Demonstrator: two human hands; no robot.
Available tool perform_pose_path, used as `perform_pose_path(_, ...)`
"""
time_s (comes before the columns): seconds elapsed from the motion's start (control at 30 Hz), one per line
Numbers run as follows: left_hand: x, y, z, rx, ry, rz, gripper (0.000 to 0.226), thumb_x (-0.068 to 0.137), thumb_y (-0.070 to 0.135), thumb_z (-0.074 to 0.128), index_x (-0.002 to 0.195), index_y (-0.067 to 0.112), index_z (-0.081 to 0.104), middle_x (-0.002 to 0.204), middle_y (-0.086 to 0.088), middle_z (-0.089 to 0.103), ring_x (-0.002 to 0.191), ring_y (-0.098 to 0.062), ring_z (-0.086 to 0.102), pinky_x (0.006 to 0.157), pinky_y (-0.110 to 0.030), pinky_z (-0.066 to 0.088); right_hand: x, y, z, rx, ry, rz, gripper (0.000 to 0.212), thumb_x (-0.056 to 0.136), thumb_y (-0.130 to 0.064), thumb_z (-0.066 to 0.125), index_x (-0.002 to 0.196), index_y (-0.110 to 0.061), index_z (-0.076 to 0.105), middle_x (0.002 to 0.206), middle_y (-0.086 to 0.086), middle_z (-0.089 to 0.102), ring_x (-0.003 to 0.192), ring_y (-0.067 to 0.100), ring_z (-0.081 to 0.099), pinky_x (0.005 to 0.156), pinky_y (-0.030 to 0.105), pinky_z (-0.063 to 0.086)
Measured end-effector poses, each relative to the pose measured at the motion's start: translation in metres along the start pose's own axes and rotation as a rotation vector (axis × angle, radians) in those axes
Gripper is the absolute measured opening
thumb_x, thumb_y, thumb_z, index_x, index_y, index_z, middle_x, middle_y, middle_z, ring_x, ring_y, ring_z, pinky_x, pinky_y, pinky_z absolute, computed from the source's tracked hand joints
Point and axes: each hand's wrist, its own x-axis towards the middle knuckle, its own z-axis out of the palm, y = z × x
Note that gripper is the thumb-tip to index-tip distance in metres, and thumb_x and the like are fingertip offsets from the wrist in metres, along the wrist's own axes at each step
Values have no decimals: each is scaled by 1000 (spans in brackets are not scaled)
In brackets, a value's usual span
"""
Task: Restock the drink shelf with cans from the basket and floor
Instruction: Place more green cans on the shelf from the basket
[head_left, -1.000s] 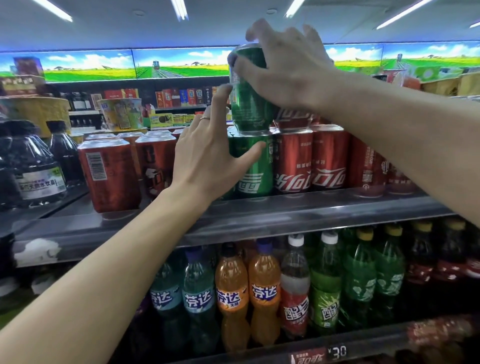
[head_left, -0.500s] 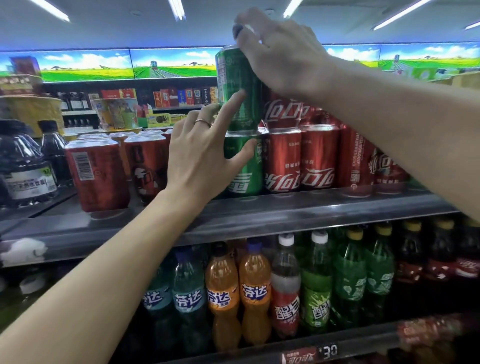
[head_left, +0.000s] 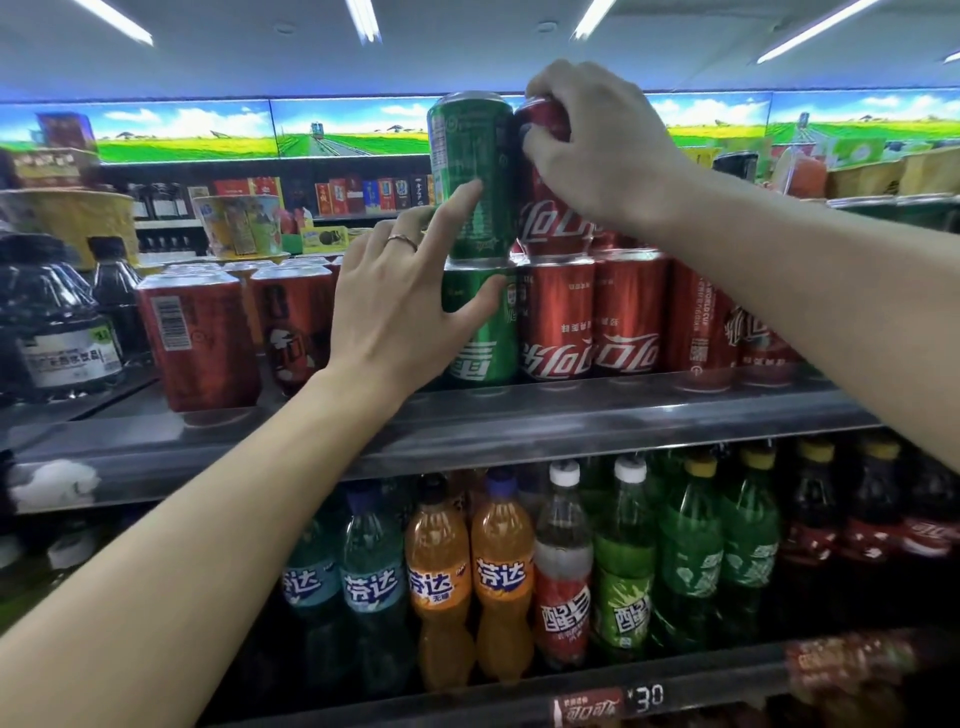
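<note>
Upper centre, I see my right hand (head_left: 597, 140) clamped over the red can (head_left: 550, 208) top; left hand (head_left: 405, 306), fingers spread, steadies the green can (head_left: 475, 176). Full, rigid, slick: grip the sides.

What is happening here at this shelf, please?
A person is stocking drink cans on the upper shelf. The right hand grips the top of a red cola can in the second layer, standing on the red cans below. The left hand steadies the green stack beside it: its index finger touches the upper green can and its thumb rests on the lower green can. Bottled drinks fill the shelf underneath.
</note>
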Motion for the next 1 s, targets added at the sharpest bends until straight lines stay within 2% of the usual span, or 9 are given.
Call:
perform_pose_path(0.2,0,-3,-7,2,-52,28,74,98,67,48,159,34,22,143,-12,62,128,-33,59,112,-49,41,-5,-4,-1,12,24,-29,49,103,-32,45,150,-16,42,140,9,56,127,28,51,106,43,42)
perform_pose_path(0.37,-2,-11,-28,28,-73,66,72,101,62,47,161,26,29,142,-13,60,123,-36,59,109,-50,40,-19,-24,5,-81,286,-181,46,98,-30,43,140,-13,52,139,5,58,127,27,52,108,34,32)
perform_pose_path(0.47,-7,-25,-48,58,-61,64,63,103,52,47,157,23,33,133,-15,62,117,-36,60,106,-50,41,-39,-47,18,0,411,-328,40,93,-22,47,128,-7,60,127,7,64,117,26,59,103,36,42)
perform_pose_path(0.53,-14,-39,-63,99,-45,37,60,102,46,47,154,19,35,127,-18,63,112,-36,61,102,-51,43,-54,-64,32,71,414,-412,35,90,-17,49,119,-2,62,116,11,66,105,26,61,90,41,51)
perform_pose_path(0.67,-34,-73,-93,158,-2,-133,56,93,37,52,144,16,45,122,-18,57,110,-36,56,97,-49,43,-84,-96,62,172,226,-459,27,90,-8,53,114,-2,64,109,12,64,95,25,59,76,34,49)
perform_pose_path(0.73,-43,-92,-103,168,-3,-240,64,85,39,57,143,17,42,131,-20,52,121,-37,51,100,-51,43,-89,-111,74,140,92,-476,29,91,-5,51,117,-4,66,113,12,64,101,29,59,79,36,48)
perform_pose_path(0.83,-52,-118,-111,67,-130,-432,79,85,40,73,148,16,31,138,-21,46,133,-37,43,108,-49,40,-88,-132,87,105,-90,-452,35,94,-2,51,128,-5,61,124,13,57,104,34,59,84,48,51)
perform_pose_path(0.93,-53,-142,-114,-199,-252,-602,83,84,45,83,140,10,33,124,-8,53,116,-26,56,92,-37,46,-82,-155,97,82,-204,-344,46,96,-6,54,141,-13,50,126,15,48,102,39,58,88,50,51)
perform_pose_path(1.0,-52,-152,-118,-313,-361,-603,75,79,54,85,128,11,48,108,1,64,94,-14,63,76,-24,48,-78,-168,101,55,-281,-266,48,98,-11,54,145,-19,45,123,16,49,104,41,58,92,50,51)
